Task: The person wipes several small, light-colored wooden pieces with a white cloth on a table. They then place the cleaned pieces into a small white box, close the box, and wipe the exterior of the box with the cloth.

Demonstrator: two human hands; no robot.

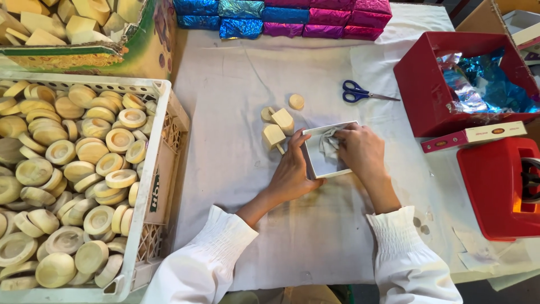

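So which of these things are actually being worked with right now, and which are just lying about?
In hand:
- small white box, steadied by the left hand
- white tissue, pressed into it by the right hand
- wooden pieces right beside the box

Lying about:
- blue scissors
- crate of wooden discs
- foil-wrapped packets
- red box of blue foil
- red dispenser

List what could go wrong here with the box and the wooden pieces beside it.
1. The right hand is pressing crumpled tissue into the small white box; a hard push might tear the thin sheet.
2. The left hand steadies the box close to the loose wooden pieces; a nudge could scatter them.
3. The scissors lie within reach.
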